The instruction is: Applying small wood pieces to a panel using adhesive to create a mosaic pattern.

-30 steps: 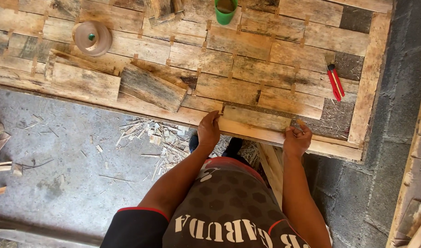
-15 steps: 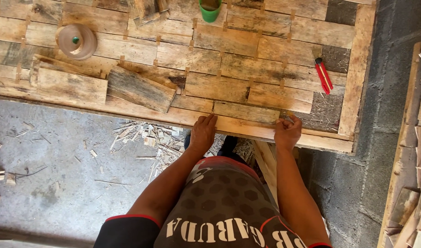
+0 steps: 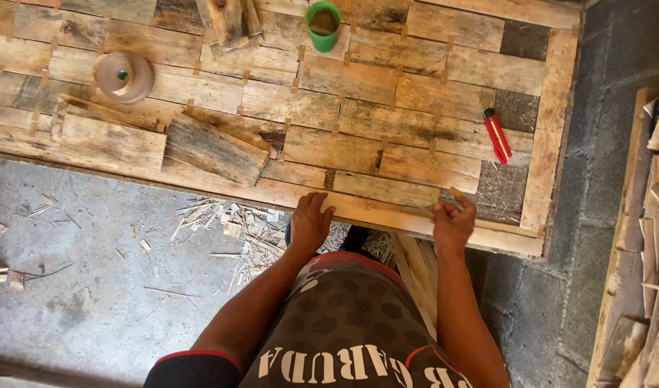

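Mostly your bench is covered with fitted planks, dark gaps remaining, while your left hand lies flat, open, and your right hand pinches a small wood piece.

The long pale edge strip is lying flat along the near side of the patchwork wood panel, running left to right and sitting tight against the weathered planks. A small wood piece is poking up at an angle right by that strip's right stretch.
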